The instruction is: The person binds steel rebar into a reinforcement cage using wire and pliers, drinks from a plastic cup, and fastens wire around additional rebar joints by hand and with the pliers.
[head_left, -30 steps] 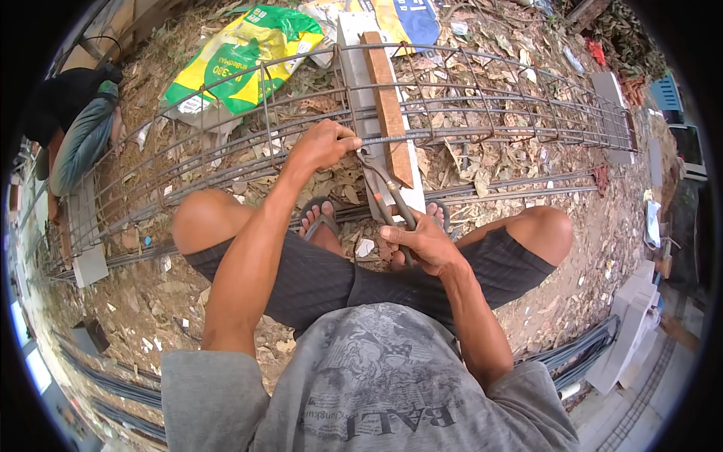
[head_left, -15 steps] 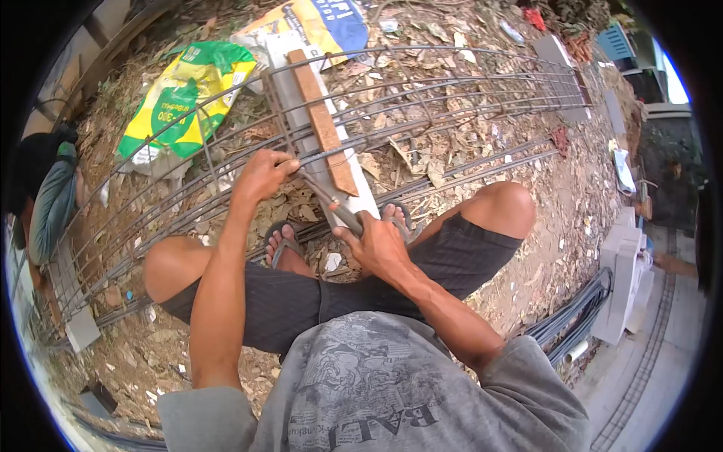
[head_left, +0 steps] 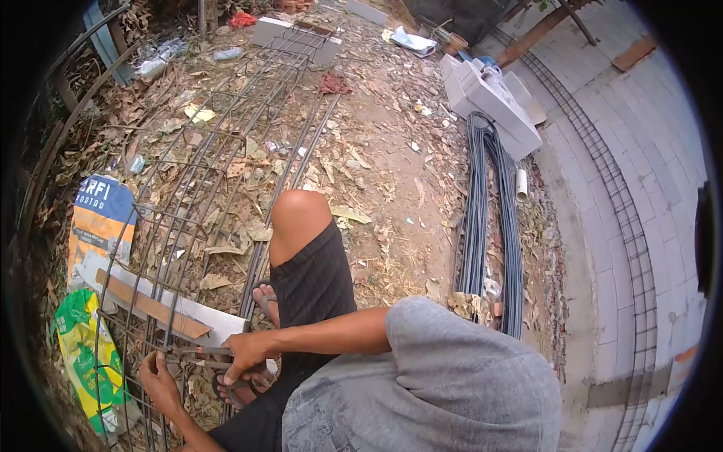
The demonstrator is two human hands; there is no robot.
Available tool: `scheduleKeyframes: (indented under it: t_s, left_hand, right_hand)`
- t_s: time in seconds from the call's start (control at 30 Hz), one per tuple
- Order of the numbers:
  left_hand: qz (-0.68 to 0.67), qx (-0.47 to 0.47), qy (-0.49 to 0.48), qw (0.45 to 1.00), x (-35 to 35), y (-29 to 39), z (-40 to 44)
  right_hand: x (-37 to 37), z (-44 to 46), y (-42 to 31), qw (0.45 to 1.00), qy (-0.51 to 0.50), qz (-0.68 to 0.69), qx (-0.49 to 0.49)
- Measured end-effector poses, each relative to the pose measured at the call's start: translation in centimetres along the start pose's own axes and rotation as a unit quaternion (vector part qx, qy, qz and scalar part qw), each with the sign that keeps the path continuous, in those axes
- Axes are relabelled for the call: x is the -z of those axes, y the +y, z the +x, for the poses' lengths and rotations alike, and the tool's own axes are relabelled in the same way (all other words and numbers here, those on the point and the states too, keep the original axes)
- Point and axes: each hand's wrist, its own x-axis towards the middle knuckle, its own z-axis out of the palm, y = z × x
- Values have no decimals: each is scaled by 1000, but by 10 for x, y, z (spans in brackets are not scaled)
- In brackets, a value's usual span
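Note:
My right hand point(head_left: 250, 354) is wrapped round the handles of metal pincers point(head_left: 197, 351), which point left toward the steel bars. Close to the pincers' jaws, my left hand point(head_left: 160, 384) has its thumb and fingers curled together at the bars. Whatever lies between those fingertips is too small to make out. The long rebar cage point(head_left: 172, 218) runs from beneath my hands up toward the top of the view. Under it, just beyond my hands, a wooden strip point(head_left: 154, 303) rests on a long white block point(head_left: 227, 324).
A green-yellow sack point(head_left: 89, 361) and a blue-orange sack point(head_left: 102, 215) lie left of the cage. Bundled dark rods point(head_left: 476, 211) lie to the right, near stacked white blocks point(head_left: 489, 102). Another narrow cage point(head_left: 629, 226) lies on the paving. Dry leaves litter the ground.
My view has swung to the right, so the cage and both hands now appear lower left. The pincers' handles now show spread apart; they still sit in my right hand.

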Motion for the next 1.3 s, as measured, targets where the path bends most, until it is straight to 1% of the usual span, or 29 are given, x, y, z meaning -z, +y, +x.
scheduleKeyframes:
  t_s: [0.03,0.07,0.13,0.17,0.2,0.23,0.3,0.33,0.4,0.43,0.47,0.5,0.53,0.63,0.67,0.73,0.77,0.8,0.83,0.87,0.9,0.93,0.97,1.0,1.03,1.1,1.17,1.2,1.3]
  left_hand:
    - [0,0,75,997,1,20,-11]
    - [-3,37,107,994,-3,13,-18]
    - [-4,108,170,980,-18,-16,-38]
    - [-105,143,161,971,-28,1,-47]
    - [-208,178,150,950,-43,32,-59]
    - [-307,209,138,918,-53,48,-63]
    - [-404,284,78,866,-67,48,-57]
    - [-447,320,46,834,-72,49,-54]
    - [-459,295,33,837,-81,50,-52]
    - [-464,284,28,838,-84,50,-53]
    - [-485,290,13,825,-88,39,-51]
    - [-506,295,-1,810,-94,22,-46]
    - [-529,299,-17,794,-96,19,-41]
    - [-611,363,-52,702,-86,31,-30]
    - [-612,391,-54,685,-77,40,-29]
    - [-657,352,-122,655,-72,27,-28]
    - [-675,335,-152,640,-65,17,-32]
    - [-637,348,-107,679,-57,35,-39]
    - [-609,379,-55,695,-51,49,-50]
    - [-582,367,-32,725,-48,57,-60]
    - [-535,360,25,764,-54,50,-62]
    - [-498,317,17,807,-56,44,-71]
    - [-508,310,-19,804,-54,40,-72]
    - [-500,303,-2,811,-52,56,-72]
    - [-499,280,-8,820,-58,51,-72]
    - [-529,277,-22,802,-55,66,-73]
    - [-550,220,-14,805,-73,52,-74]
    - [-577,243,-10,780,-73,56,-73]
    - [-626,302,1,719,-68,66,-64]
  right_hand:
    - [2,5,1,999,-26,22,-28]
    - [4,8,3,996,-52,44,-60]
    - [-3,22,18,964,-140,213,-72]
    - [-7,24,24,935,-181,295,-82]
    - [-11,17,18,928,-161,314,-122]
    - [-14,20,22,914,-170,346,-124]
    - [-23,27,31,884,-186,410,-124]
    - [-22,13,15,903,-145,382,-132]
    - [-16,-17,-9,982,-4,188,-24]
    - [-16,-24,-12,994,67,85,29]
    - [-15,-17,-6,984,131,-89,83]
    - [-13,-6,3,936,192,-261,134]
    - [-13,-1,7,852,247,-425,179]
    - [-37,5,16,709,410,-514,256]
    - [-40,6,17,721,406,-504,247]
    - [-40,3,13,745,390,-488,234]
    - [-33,5,16,762,349,-504,210]
    - [-27,4,11,778,298,-520,189]
    - [-25,-1,12,809,285,-480,183]
    - [-21,-10,-3,854,263,-426,144]
    - [-17,-5,-15,912,224,-327,103]
    - [-5,-11,-30,986,57,-130,-92]
    - [-1,0,-7,973,-81,191,-99]
    - [-3,10,12,930,-150,319,-105]
    - [-7,13,27,866,-199,442,-121]
    - [-17,9,24,926,-142,337,-99]
    - [-17,-1,3,959,-58,248,-123]
    - [-15,-7,-7,975,-12,188,-114]
    - [-6,-14,-31,998,-37,37,-18]
